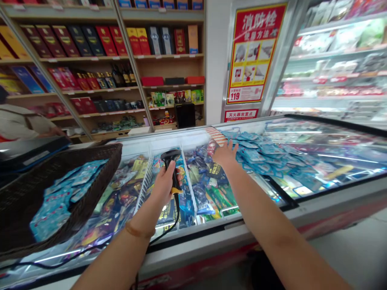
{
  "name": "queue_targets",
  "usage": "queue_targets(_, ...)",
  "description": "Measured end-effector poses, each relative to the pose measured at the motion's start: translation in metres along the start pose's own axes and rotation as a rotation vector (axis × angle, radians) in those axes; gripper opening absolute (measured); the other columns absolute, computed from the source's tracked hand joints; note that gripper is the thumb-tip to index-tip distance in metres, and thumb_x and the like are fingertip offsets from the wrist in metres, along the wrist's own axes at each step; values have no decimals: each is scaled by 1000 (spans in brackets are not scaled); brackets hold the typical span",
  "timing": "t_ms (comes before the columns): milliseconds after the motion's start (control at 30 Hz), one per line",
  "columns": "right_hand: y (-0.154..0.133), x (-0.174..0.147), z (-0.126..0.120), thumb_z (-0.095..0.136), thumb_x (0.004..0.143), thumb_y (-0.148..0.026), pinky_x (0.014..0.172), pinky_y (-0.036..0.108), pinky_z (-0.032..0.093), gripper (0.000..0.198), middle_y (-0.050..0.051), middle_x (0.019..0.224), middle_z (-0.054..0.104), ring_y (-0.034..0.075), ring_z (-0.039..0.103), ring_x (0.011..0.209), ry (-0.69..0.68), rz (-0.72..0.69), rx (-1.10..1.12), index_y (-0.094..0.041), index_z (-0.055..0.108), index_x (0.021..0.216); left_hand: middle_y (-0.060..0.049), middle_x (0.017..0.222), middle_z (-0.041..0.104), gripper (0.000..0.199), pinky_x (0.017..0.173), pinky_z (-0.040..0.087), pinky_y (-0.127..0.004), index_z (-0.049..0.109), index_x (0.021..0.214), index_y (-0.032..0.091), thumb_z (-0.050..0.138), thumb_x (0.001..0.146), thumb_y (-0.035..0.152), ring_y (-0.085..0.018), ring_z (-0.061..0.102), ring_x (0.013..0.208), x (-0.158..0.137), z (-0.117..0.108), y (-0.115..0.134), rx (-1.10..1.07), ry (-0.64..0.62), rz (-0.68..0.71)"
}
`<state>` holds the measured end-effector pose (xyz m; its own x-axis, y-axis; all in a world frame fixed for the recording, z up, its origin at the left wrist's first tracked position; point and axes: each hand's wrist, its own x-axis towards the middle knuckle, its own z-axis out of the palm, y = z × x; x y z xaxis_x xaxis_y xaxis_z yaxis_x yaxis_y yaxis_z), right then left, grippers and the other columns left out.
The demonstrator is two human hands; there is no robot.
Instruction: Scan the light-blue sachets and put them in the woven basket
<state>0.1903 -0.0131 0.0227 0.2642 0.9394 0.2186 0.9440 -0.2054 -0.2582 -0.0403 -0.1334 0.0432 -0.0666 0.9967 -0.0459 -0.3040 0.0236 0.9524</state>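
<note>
My left hand is wrapped round the grip of a black barcode scanner with a yellow base, held above the open middle of a chest freezer. A black cable hangs from it and runs left. My right hand is stretched out at the left edge of a heap of blue packets on the freezer's glass lid. Its fingers are apart; whether they touch a packet I cannot tell. More blue packets lie in a brown wicker basket at the left.
White wire dividers separate wrapped frozen goods inside the freezer. A black-edged sliding lid covers its right part. Behind are shelves of boxes, a red and yellow poster and a lit display fridge. A person is at far left.
</note>
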Motion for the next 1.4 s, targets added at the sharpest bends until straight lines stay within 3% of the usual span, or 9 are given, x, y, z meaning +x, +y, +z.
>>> queue_targets(267,34,20,-13,77,74,-49,113,73,-7,63,24,154,46,50,15,152,-159,140,-8,-16,72,127,5,56,51,54,43,39,-19,51,82,19,79,68,63,-8,49,44,2,-11,3,-13,35,2)
queue_targets(400,28,14,-19,73,80,-51,115,71,-6,62,24,151,48,49,18,151,-165,132,-28,-14,71,130,4,55,51,55,43,40,-20,53,81,18,78,69,65,-8,48,44,-1,-9,2,11,23,-22)
queue_targets(500,9,0,-26,60,89,-54,118,67,0,69,27,157,40,44,21,152,-160,59,-115,-8,60,141,4,58,53,57,43,40,-20,53,82,18,79,66,66,-9,49,45,-4,-7,1,16,10,0)
queue_targets(700,-44,-39,-21,54,96,-46,115,46,33,70,28,165,21,38,29,150,-181,-172,-109,-1,48,149,4,61,55,59,41,39,-20,53,85,19,81,63,66,-8,49,45,-9,-4,0,36,-14,11)
queue_targets(900,-51,-34,-10,47,99,-43,104,35,44,47,19,141,60,30,59,127,-171,-414,92,-13,71,126,5,64,56,57,39,39,-21,51,87,20,80,66,64,-8,50,43,-11,-3,-1,43,-15,7)
queue_targets(1033,-28,-14,-7,44,101,-41,100,34,45,45,18,126,69,28,62,122,-43,-241,166,-13,69,124,5,66,57,59,40,40,-22,52,91,20,80,65,65,-8,50,44,-13,-1,-5,46,-32,38)
queue_targets(1200,-14,-6,10,62,88,-57,104,50,41,57,22,132,65,40,54,131,-150,-138,171,-14,68,125,6,61,55,59,40,39,-22,51,90,20,75,67,69,-9,50,43,-20,2,-10,127,-125,-5)
queue_targets(1300,-14,-4,14,84,69,-46,105,52,40,65,21,134,64,43,50,134,-170,-85,253,-15,66,123,5,61,55,59,41,40,-22,50,89,20,73,68,71,-9,51,44,-25,4,-11,167,-161,-26)
queue_targets(1400,-13,-2,12,91,59,-29,99,47,46,69,18,123,69,39,58,125,-190,-20,422,-17,64,122,5,63,56,58,42,41,-22,50,89,20,72,70,70,-9,51,45,-29,6,-11,189,-190,-22)
